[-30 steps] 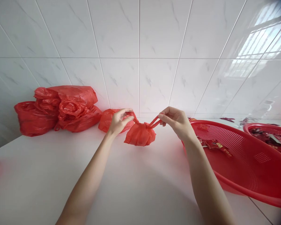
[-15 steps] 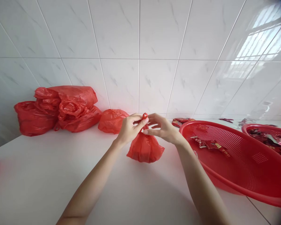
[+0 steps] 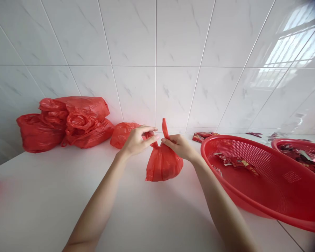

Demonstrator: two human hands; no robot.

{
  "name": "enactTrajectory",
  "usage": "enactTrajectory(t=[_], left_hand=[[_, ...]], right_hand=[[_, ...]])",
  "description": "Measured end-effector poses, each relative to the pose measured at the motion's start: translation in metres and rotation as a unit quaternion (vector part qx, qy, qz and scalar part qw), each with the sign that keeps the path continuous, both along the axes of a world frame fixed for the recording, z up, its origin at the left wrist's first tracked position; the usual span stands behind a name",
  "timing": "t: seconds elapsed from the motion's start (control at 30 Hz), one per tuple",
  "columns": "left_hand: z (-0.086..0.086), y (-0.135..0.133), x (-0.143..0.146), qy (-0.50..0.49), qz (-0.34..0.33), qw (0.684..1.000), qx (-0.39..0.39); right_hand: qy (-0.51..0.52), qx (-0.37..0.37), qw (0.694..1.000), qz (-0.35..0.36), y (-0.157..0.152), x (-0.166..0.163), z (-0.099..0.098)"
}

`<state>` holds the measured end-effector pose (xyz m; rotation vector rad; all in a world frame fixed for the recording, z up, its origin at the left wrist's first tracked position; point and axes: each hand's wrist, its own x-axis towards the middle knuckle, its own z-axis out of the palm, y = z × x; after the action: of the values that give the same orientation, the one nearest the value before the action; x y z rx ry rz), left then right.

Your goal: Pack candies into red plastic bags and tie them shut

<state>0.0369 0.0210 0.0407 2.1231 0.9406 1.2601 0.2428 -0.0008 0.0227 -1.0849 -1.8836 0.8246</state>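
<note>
A filled red plastic bag (image 3: 164,164) is in front of me at the middle of the white table, its top gathered between my hands. My left hand (image 3: 140,140) pinches one handle of the bag at its left side, with thumb and fingertips together. On the other side my right hand (image 3: 180,144) is closed on the second handle, whose loose end stands straight up above the fingers. What fills the bag is hidden by the plastic. Just behind my left hand lies another filled red bag (image 3: 122,134).
Several full red bags (image 3: 86,108) are heaped at the back left against the tiled wall (image 3: 136,94). A big red basket (image 3: 265,196) with a few red packets (image 3: 236,162) stands at the right, a second basket (image 3: 280,140) behind it. More packets (image 3: 202,136) lie by the wall.
My hands have moved apart, the left one to the left and the right one slightly down. The handles are pulled to either side, and one end now sticks up higher.
</note>
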Motion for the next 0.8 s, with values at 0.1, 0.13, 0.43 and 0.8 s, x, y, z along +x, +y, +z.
enactTrajectory(t=[0.1,0.13,0.43,0.8], left_hand=[[-0.003,0.008,-0.014,0.082,-0.022,0.996,-0.029],[-0.005,0.012,-0.018,0.108,-0.032,0.993,-0.036],[-0.034,0.043,-0.032,0.161,-0.087,0.975,-0.129],[-0.027,0.039,-0.032,0.118,-0.053,0.987,-0.099]], right_hand=[[0.007,0.014,1.0,-0.026,0.004,0.009,0.0],[-0.012,0.015,0.999,-0.043,0.004,0.011,0.0],[-0.269,-0.019,0.94,-0.21,0.002,0.008,-0.004],[-0.142,-0.021,0.976,-0.162,0.001,0.014,0.005]])
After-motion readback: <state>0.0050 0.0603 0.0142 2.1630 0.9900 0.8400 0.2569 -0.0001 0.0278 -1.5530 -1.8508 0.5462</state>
